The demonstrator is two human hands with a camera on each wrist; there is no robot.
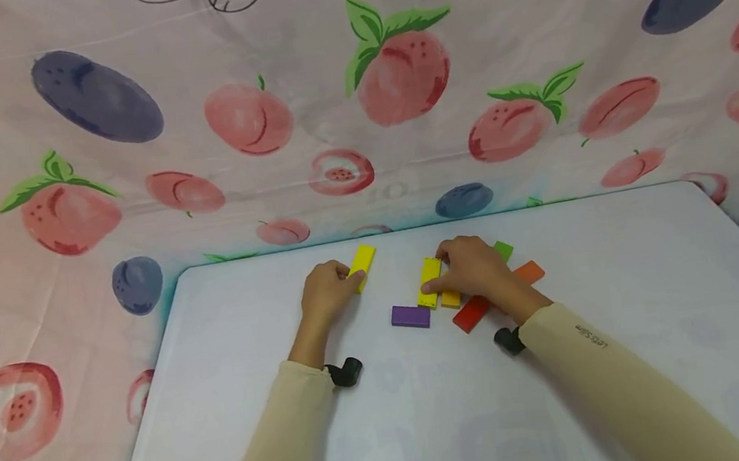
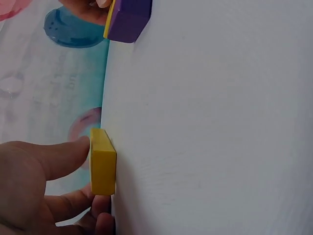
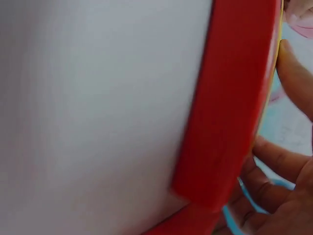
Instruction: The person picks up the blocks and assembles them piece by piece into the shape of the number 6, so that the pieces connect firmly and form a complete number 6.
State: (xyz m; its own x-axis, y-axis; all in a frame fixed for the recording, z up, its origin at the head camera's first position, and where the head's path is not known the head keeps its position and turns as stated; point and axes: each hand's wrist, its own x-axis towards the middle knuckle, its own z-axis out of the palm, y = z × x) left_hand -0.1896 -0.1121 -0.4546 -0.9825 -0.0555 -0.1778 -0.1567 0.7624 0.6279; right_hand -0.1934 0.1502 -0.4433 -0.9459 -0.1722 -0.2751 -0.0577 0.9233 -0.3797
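My left hand pinches a flat yellow block near the table's far edge. In the left wrist view the thumb lies along one side of this yellow block, with fingers at the other. To the right, my right hand grips a second yellow block, its thumb on the near part and fingers at the far end. An amber block lies beside that block, partly under the hand. A red block sits below the right hand and fills much of the right wrist view.
A purple block lies between the hands, nearer me. Beyond the right hand, a green block and an orange block show partly. The white table ends at a fruit-patterned cloth behind.
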